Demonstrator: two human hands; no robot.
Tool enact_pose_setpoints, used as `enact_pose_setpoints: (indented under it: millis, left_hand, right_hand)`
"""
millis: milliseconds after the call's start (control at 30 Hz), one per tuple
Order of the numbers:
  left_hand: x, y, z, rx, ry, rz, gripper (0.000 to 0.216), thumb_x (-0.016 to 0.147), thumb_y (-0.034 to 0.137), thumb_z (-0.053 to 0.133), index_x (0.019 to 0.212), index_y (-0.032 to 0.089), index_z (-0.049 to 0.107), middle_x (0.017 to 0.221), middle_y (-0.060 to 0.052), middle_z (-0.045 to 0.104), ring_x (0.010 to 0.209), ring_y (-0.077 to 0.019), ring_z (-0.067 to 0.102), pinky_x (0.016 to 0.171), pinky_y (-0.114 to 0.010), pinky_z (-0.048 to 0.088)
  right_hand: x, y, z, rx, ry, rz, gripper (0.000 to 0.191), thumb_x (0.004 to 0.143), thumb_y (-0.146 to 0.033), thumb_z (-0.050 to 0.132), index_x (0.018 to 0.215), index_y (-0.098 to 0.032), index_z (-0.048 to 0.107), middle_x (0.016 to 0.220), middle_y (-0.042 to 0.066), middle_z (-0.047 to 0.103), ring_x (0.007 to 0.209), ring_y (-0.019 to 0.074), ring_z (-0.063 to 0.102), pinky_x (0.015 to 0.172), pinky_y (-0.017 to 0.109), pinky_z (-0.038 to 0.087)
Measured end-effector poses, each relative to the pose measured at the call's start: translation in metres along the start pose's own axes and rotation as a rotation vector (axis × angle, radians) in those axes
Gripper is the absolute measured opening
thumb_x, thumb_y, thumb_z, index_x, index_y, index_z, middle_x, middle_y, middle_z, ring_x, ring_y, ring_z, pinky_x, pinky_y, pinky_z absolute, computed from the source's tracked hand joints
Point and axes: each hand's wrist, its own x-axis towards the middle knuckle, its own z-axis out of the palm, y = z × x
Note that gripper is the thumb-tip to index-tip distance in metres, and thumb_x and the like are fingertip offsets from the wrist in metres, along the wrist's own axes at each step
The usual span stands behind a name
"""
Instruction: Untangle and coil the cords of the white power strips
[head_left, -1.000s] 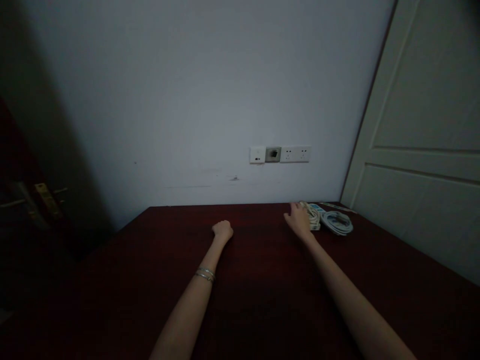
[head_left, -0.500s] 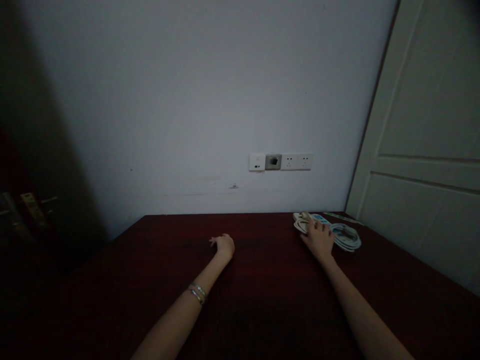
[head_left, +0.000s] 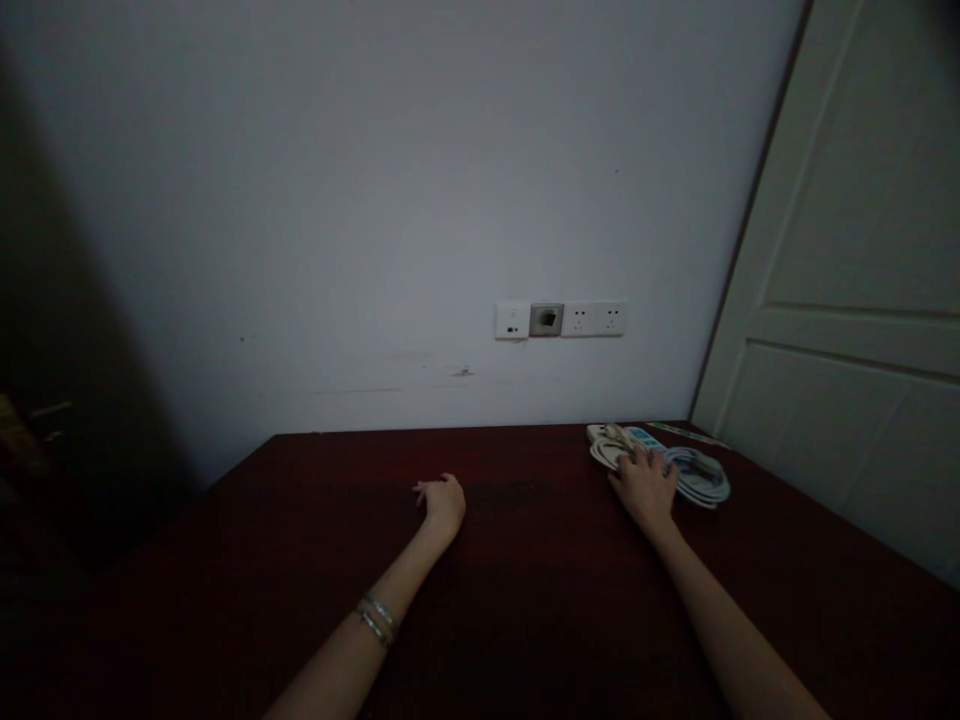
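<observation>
Right hand [head_left: 645, 490] grip resting on coiled power strip [head_left: 675, 465], no legible label, left hand [head_left: 442, 500] loosely open on table [head_left: 540, 590]

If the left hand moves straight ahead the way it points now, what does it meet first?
Probably nothing on the table: the left hand points toward the wall, and the tabletop ahead looks free, though it is dim.

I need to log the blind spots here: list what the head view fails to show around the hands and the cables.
- Right hand: fingers lie over the coiled cables; grip hidden by the hand's back.
- Cable plugs: too small and dim.
- Left hand on the table: palm side hidden.
- Wall sockets: markings too small.
- Left of the frame: too dark.
</observation>
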Motion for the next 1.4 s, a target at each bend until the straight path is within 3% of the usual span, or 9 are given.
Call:
enact_pose_setpoints:
  millis: [233,333,500,700,867,1133,1400]
  left_hand:
    - [0.001,0.000,0.000,-0.011,0.010,-0.003,0.053,0.080,0.006,0.031,0.132,0.003,0.043,0.108,-0.036,0.057,0.099,-0.0438,0.058,0.056,-0.040,0.049]
    - [0.001,0.000,0.001,-0.014,0.020,-0.005,0.053,0.081,0.008,0.030,0.132,0.001,0.042,0.110,-0.038,0.054,0.099,-0.0446,0.058,0.054,-0.040,0.049]
    - [0.001,-0.001,0.002,-0.030,0.028,-0.001,0.053,0.081,0.008,0.028,0.132,0.000,0.041,0.111,-0.039,0.053,0.100,-0.0452,0.057,0.054,-0.041,0.049]
    - [-0.001,-0.001,0.004,-0.048,0.053,0.002,0.053,0.081,0.007,0.027,0.131,0.001,0.042,0.112,-0.039,0.053,0.101,-0.0452,0.057,0.056,-0.041,0.049]
    - [-0.002,-0.003,0.005,-0.052,0.064,0.024,0.051,0.082,0.007,0.028,0.131,0.001,0.043,0.109,-0.037,0.055,0.101,-0.0439,0.058,0.059,-0.041,0.050]
    - [-0.001,-0.003,0.005,-0.052,0.058,0.034,0.051,0.083,0.008,0.029,0.131,0.000,0.042,0.110,-0.038,0.054,0.100,-0.0432,0.058,0.058,-0.040,0.050]
    - [-0.003,-0.003,0.004,-0.048,0.067,0.032,0.051,0.082,0.007,0.027,0.130,0.000,0.043,0.110,-0.037,0.055,0.101,-0.0429,0.058,0.058,-0.040,0.050]
  right_hand:
    - [0.001,-0.002,-0.013,0.009,-0.049,0.020,0.022,0.078,-0.031,0.057,0.091,-0.017,0.067,0.114,0.016,0.055,0.113,0.0362,0.039,0.091,0.052,0.025]
    - [0.000,-0.001,-0.026,0.071,-0.051,0.048,0.029,0.079,-0.034,0.054,0.100,-0.017,0.063,0.118,0.016,0.052,0.110,0.0354,0.042,0.088,0.047,0.032]
    - [-0.018,0.012,-0.037,0.283,-0.105,0.251,0.047,0.079,-0.045,0.049,0.114,-0.015,0.053,0.110,0.016,0.054,0.099,0.0303,0.052,0.077,0.036,0.042]
    - [-0.039,0.027,-0.022,0.306,-0.232,0.289,0.057,0.080,-0.047,0.046,0.124,-0.011,0.043,0.107,0.018,0.058,0.101,0.0328,0.054,0.083,0.040,0.040]
    - [-0.031,0.017,-0.013,0.321,-0.250,0.334,0.064,0.080,-0.047,0.048,0.130,-0.009,0.037,0.105,0.020,0.060,0.098,0.0348,0.056,0.080,0.042,0.042]
    - [-0.019,0.004,-0.005,0.339,-0.233,0.370,0.066,0.083,-0.043,0.044,0.140,-0.018,0.025,0.110,0.020,0.056,0.098,0.0365,0.056,0.075,0.046,0.044]
    - [-0.017,0.003,0.007,0.328,-0.222,0.332,0.052,0.085,-0.036,0.041,0.135,-0.023,0.040,0.106,0.018,0.052,0.097,0.0325,0.055,0.076,0.043,0.044]
